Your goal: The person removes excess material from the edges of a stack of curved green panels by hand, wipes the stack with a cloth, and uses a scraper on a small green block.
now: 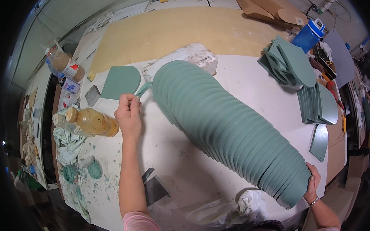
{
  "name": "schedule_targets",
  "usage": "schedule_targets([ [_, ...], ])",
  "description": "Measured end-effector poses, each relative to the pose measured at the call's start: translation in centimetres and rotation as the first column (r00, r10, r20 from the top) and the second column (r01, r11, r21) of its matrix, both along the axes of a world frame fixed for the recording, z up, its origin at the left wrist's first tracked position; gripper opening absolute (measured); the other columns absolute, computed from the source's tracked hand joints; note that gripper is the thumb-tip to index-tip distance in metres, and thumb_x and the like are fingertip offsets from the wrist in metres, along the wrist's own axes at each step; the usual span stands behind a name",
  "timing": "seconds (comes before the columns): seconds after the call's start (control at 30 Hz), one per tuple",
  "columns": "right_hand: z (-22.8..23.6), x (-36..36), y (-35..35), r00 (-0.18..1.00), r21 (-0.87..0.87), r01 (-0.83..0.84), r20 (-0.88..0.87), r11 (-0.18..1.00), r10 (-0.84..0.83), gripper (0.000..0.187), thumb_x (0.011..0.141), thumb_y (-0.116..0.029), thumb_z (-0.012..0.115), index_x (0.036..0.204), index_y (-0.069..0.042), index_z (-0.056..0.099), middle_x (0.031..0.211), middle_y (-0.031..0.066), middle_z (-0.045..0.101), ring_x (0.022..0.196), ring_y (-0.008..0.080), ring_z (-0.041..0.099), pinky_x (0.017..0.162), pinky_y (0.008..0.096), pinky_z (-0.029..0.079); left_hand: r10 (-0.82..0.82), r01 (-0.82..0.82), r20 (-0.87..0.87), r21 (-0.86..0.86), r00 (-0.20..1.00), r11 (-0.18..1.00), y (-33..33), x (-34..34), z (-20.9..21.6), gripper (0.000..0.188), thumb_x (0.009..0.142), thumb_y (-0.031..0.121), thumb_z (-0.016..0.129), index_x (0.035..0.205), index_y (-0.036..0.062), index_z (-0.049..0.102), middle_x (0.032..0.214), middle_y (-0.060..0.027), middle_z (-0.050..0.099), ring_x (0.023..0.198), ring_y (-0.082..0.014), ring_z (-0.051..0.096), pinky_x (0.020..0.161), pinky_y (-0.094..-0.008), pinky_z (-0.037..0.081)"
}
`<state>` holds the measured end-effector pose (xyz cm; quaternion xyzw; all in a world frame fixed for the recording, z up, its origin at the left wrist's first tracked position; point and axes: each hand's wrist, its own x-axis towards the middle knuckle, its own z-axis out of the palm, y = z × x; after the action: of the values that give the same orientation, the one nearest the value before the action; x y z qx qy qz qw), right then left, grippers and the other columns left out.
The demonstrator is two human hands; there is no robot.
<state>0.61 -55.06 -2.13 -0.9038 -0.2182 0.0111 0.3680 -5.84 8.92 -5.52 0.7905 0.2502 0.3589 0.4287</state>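
While right hand [313,182] cups the green panel row [231,126] lower right, grip unclear, left hand [129,113] pinches a green strip [144,88] centre-left.

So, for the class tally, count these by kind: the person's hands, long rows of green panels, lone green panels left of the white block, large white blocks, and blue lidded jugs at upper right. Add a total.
Hands: 2 (left hand, right hand)
Long row of green panels: 1
Lone green panel: 1
Large white block: 1
Blue lidded jug: 1
Total: 6
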Motion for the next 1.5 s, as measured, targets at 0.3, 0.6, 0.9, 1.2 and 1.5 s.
schedule_targets([
  [0.3,-0.7,0.1,-1.0,1.0,0.012,-0.014,-0.002,1.0,0.014,0.062,0.098,-0.043,0.041,0.123,0.009,0.062,0.108,0.0239,0.066,0.097,0.0338,0.063,0.09,0.0414,0.048,-0.001,0.003,0.081,-0.018,0.997,1.0,0.4,0.4,-1.3,0.015,0.101,0.014,0.062,0.09,0.0043,0.058,0.067,0.0004,0.058,0.061,-0.0061,0.05,0.057,-0.0232,0.041],
  [0.6,-0.4,0.1,-0.5,1.0,0.015,-0.004,0.004,1.0,0.004,0.063,0.097,-0.045,0.041,0.121,0.009,0.063,0.107,0.0231,0.067,0.096,0.0325,0.063,0.088,0.0404,0.047,-0.005,0.009,0.08,-0.048,0.997,0.999,0.1,1.1,-0.4,0.016,0.102,0.014,0.061,0.089,0.0039,0.059,0.067,0.0007,0.058,0.061,-0.0063,0.049,0.057,-0.024,0.041],
  [0.9,-0.6,0.1,-0.6,1.0,0.019,-0.008,0.01,1.0,0.008,0.064,0.097,-0.046,0.041,0.121,0.009,0.063,0.105,0.0231,0.067,0.094,0.0322,0.063,0.086,0.0404,0.048,0.015,-0.015,0.044,0.005,0.999,1.0,0.6,1.7,0.1,0.014,0.1,0.013,0.061,0.09,0.0033,0.06,0.067,-0.0011,0.059,0.061,-0.0079,0.051,0.058,-0.0255,0.041],
  [1.2,-0.6,0.1,-0.5,1.0,0.018,-0.006,0.024,1.0,0.006,0.064,0.097,-0.046,0.04,0.121,0.009,0.063,0.105,0.0239,0.067,0.094,0.0338,0.064,0.087,0.0409,0.048,0.015,-0.016,0.033,0.025,0.999,1.0,0.1,2.2,1.1,0.014,0.099,0.012,0.061,0.089,0.0024,0.059,0.067,-0.003,0.059,0.062,-0.0101,0.052,0.06,-0.0275,0.043],
  [1.5,-0.5,0.1,-0.5,1.0,0.015,-0.007,0.022,1.0,0.007,0.065,0.098,-0.047,0.04,0.121,0.009,0.064,0.106,0.0238,0.067,0.095,0.0338,0.064,0.087,0.0409,0.048,-0.008,0.007,0.027,0.048,1.0,0.999,0.2,2.8,1.5,0.016,0.1,0.012,0.061,0.089,0.002,0.057,0.067,-0.0041,0.057,0.062,-0.0111,0.05,0.06,-0.0281,0.043],
])
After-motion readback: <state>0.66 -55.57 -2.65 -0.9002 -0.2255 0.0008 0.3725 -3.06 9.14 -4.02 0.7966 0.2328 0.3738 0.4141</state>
